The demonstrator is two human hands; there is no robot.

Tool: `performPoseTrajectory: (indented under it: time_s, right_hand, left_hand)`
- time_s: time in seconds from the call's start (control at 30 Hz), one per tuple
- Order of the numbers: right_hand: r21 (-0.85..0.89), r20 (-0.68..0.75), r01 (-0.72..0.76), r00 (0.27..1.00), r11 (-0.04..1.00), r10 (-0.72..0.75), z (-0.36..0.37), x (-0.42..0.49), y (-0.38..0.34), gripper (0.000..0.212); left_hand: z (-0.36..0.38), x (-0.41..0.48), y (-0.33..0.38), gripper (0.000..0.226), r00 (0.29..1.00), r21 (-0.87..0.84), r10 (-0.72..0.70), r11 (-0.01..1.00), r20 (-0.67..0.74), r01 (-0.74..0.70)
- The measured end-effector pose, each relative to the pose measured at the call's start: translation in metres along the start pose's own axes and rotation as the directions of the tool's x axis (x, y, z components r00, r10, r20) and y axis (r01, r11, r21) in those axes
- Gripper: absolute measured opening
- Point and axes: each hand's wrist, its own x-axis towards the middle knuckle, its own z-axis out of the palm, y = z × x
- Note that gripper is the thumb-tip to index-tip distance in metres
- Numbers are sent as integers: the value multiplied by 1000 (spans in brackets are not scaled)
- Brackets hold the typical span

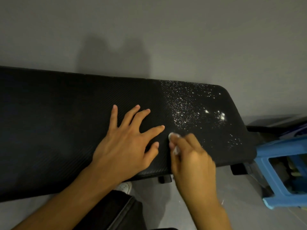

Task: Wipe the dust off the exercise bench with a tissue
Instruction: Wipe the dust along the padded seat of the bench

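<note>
Head view: right hand [191, 156] pinches a crumpled white tissue [172, 141]; left hand [127, 138] lies flat, fingers spread, on the padded black exercise bench [58, 122]. Sweep rightward through the white dust specks [191, 103] (overlapping passes, I'd judge).

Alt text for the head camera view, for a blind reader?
A person's right hand presses a crumpled white tissue on a black padded exercise bench speckled with white dust at its right end. The left hand rests flat nearby.

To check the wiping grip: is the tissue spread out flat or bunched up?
Bunched up. Only small white wads of the tissue show between the curled fingers of the right hand.
</note>
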Motion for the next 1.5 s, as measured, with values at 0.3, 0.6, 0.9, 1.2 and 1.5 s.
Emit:
performPoseTrajectory:
  time_s: [0.3, 0.6, 0.9, 1.2, 1.5]
  right_hand:
    - [-57, -79, -119, 990, 991, 115, 0, 32, 19, 19]
    - [-14, 24, 9, 1000, 1000, -8, -13, -2, 13, 18]
    - [-28, -18, 37, 999, 999, -38, 4, 46, 4, 21]
    - [-85, -74, -29, 997, 996, 23, 9, 83, 20, 17]
    - [-27, -4, 65, 998, 998, -65, -8, 42, 24, 9]
  left_hand:
    - [1, 5, 2, 61, 999, 35, -42, 999, 20, 41]
    - [2, 6, 1, 62, 999, 15, -37, 999, 8, 37]
    - [2, 6, -1, 59, 1000, 7, -29, 1000, -6, 29]
    - [1, 7, -3, 57, 999, -9, -33, 999, -3, 33]
    - [1, 6, -5, 56, 1000, -17, -29, 999, -6, 29]
